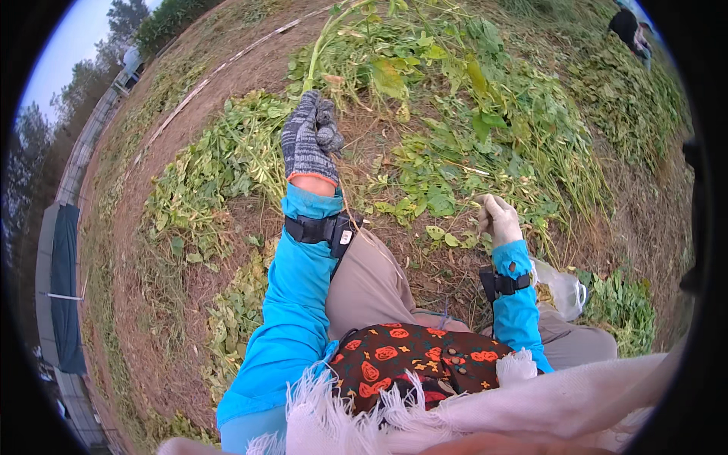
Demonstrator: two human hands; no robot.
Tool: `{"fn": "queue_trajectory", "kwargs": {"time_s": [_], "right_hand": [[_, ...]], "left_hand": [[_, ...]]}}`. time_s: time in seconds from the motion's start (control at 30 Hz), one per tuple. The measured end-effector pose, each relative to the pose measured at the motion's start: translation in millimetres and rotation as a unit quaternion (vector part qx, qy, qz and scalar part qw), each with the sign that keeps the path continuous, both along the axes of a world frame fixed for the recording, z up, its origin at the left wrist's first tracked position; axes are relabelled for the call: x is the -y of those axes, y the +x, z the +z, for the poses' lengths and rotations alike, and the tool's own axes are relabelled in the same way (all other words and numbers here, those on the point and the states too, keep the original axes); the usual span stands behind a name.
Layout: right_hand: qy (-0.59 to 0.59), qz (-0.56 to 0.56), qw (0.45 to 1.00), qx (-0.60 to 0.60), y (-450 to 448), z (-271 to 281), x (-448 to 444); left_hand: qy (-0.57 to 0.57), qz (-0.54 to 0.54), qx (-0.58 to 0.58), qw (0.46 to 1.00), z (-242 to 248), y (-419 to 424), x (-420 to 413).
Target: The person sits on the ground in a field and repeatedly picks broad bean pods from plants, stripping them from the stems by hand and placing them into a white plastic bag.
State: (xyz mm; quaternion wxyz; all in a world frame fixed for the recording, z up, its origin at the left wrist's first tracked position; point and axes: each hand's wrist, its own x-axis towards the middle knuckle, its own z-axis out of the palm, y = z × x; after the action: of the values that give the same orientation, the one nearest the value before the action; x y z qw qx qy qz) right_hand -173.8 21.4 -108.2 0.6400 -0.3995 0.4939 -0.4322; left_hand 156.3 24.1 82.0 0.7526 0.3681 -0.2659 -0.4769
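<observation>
My left hand [311, 133], in a grey knit glove with an orange cuff, grips the base of a green plant stem [314, 62]. The stem rises from the fist and arches to the right, with yellowing leaves [388, 78] on its branches. A thin root trails below the glove across my forearm. On the right, my right hand [500, 219], in a cream glove, is beside the cut plants [438, 190]. Its fingers are curled, and I cannot tell whether anything is pinched between them.
A clear plastic bag [563, 290] lies by my right forearm. Heaps of leafy plants [222, 162] lie on the left and at the far right [631, 108]. A person [628, 31] is at the upper right. A fence [85, 153] runs along the left edge.
</observation>
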Motion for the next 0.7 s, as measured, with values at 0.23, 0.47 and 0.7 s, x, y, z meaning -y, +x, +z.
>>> {"fn": "queue_trajectory", "kwargs": {"time_s": [0.23, 0.47, 0.7], "right_hand": [[0.029, 0.007, 0.999, -0.024, 8.1, -21.8, -3.3], [0.074, 0.068, 0.994, -0.047, 32.5, -42.1, -10.2], [0.092, 0.036, 0.994, -0.034, 22.5, -35.3, -13.2]], "left_hand": [[-0.044, 0.181, -0.126, 0.974, -12.2, 191.6, -60.0], [0.055, 0.496, -0.042, 0.866, -138.6, 440.0, -138.2], [0.492, 0.333, 0.078, 0.801, -319.4, 423.2, -155.7]]}}
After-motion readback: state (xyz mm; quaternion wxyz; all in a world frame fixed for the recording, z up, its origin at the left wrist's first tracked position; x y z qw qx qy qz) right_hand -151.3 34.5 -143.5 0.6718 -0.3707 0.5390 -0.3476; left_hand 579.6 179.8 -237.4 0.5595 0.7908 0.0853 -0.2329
